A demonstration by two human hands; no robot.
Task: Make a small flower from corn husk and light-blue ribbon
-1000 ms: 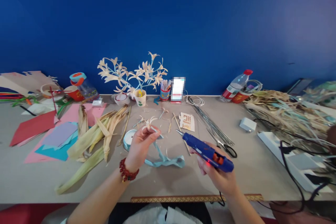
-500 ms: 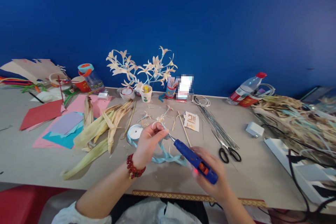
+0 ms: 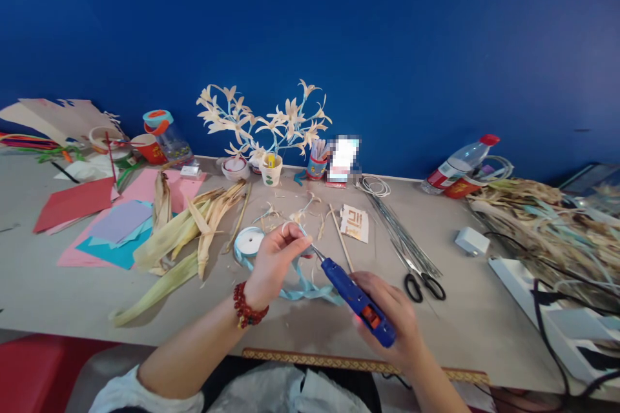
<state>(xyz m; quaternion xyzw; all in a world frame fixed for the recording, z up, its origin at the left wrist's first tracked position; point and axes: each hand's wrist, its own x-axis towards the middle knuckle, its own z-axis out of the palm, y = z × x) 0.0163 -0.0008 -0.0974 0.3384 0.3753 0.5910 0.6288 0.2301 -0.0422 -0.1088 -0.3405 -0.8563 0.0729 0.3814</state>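
My left hand (image 3: 276, 255) is closed in a pinch, with a thin light-blue ribbon (image 3: 301, 271) trailing below its fingertips. A pale strip shows at the fingers, but its exact form is too small to make out. My right hand (image 3: 394, 310) is wrapped round a blue hot glue gun (image 3: 356, 300), whose metal nozzle points up-left to the left fingertips. A red light glows at the gun's underside. Beside my left hand lies a white ribbon spool (image 3: 249, 242). Pale husk flowers (image 3: 305, 206) lie just beyond the hands.
Flower sprays stand in a small white cup (image 3: 271, 171) at the back. Corn husks (image 3: 208, 226) and coloured paper (image 3: 75, 203) lie left. Right are black-handled scissors (image 3: 426, 284), wires (image 3: 407, 232), a white power strip (image 3: 523, 306), a tilted bottle (image 3: 458, 164) and a husk pile (image 3: 547, 219).
The glue gun's rear end has shifted slightly left, its nozzle still at the left fingertips. My left hand holds its pinch. The whole view has shifted slightly.
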